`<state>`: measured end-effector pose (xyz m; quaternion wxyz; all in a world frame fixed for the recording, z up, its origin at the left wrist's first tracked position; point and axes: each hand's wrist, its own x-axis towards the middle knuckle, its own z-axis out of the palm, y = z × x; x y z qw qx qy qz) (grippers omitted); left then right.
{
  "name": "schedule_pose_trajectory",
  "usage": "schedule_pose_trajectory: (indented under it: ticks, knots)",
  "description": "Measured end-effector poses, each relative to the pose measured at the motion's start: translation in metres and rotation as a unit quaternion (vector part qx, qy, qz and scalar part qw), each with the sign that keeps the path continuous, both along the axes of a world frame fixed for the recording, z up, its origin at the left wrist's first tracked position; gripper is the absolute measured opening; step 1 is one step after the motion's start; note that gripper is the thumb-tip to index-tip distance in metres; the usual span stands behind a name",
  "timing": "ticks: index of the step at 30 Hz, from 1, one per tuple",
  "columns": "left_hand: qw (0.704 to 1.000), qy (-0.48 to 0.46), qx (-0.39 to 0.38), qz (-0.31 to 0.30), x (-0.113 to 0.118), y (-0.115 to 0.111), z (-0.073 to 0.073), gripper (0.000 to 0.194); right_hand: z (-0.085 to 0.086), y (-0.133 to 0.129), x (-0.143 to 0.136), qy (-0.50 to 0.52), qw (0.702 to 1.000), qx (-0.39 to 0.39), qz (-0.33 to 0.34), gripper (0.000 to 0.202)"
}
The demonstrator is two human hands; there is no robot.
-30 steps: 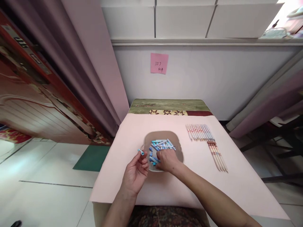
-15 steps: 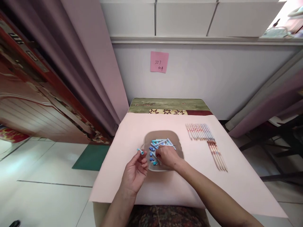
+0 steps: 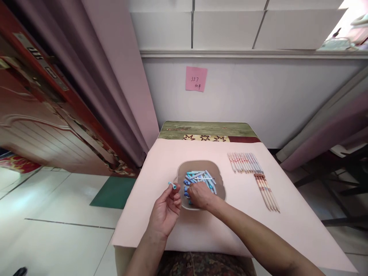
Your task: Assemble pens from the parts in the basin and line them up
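Pinched between the thumb and finger of my left hand [image 3: 166, 211] is a short light-blue pen cap [image 3: 172, 185], its hollow end facing me. It is held just left of a shallow grey-brown tray [image 3: 217, 168]. My right hand [image 3: 200, 195] reaches down into the tray with bent fingers; the fingertips are hidden, so what they hold cannot be made out. Around them lie loose blue and light-blue pen barrels [image 3: 211, 177], small dark-blue caps [image 3: 186, 183] and a thin white refill [image 3: 205, 178].
To the right on the pink-covered table [image 3: 244, 234], a row of assembled pens [image 3: 244, 163] lies side by side. Several more pens [image 3: 267, 193] with brown ends lie below it. A pink note [image 3: 196, 79] is stuck on the wall behind.
My right hand has shifted slightly toward me within the tray, uncovering more barrels. My left hand keeps its pinch on the cap. The whole view has moved a little.
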<state>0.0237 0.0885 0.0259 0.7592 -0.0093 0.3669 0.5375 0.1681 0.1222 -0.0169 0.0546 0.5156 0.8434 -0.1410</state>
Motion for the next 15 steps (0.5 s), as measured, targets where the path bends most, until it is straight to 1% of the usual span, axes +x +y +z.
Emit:
schedule_pose_trajectory:
  ticks: [2,5,6,7,9,10,12,15]
  knots:
    - [1.000,0.008,0.000,-0.002,0.002,-0.001,0.002,0.010,0.008,-0.003,0.008,0.006,1.000,0.014,-0.017,0.020]
    - [0.999,0.033,-0.007,-0.012,0.005,-0.002,0.002,0.007,0.029,-0.014,0.026,0.047,0.995,0.046,-0.072,0.020]
    - [0.999,0.041,-0.009,-0.019,0.007,-0.003,0.002,0.007,0.037,-0.018,0.032,0.107,0.986,0.055,-0.113,0.016]
    - [0.999,0.045,-0.011,-0.028,0.009,-0.003,0.001,0.007,0.046,-0.024,0.037,0.172,0.974,0.049,-0.138,0.012]
    - [0.998,0.046,-0.011,-0.046,0.015,-0.004,-0.002,0.008,0.060,-0.035,0.042,0.294,0.944,0.008,-0.148,0.010]
    - [0.997,0.042,-0.009,-0.056,0.018,-0.005,-0.004,0.009,0.065,-0.040,0.043,0.340,0.929,-0.020,-0.144,0.011]
    - [0.997,0.038,-0.002,-0.073,0.025,-0.006,-0.007,0.011,0.069,-0.047,0.043,0.396,0.905,-0.064,-0.140,0.016]
    - [0.994,0.053,0.017,-0.090,0.031,-0.011,-0.010,0.015,0.065,-0.050,0.043,0.413,0.893,-0.090,-0.157,0.021]
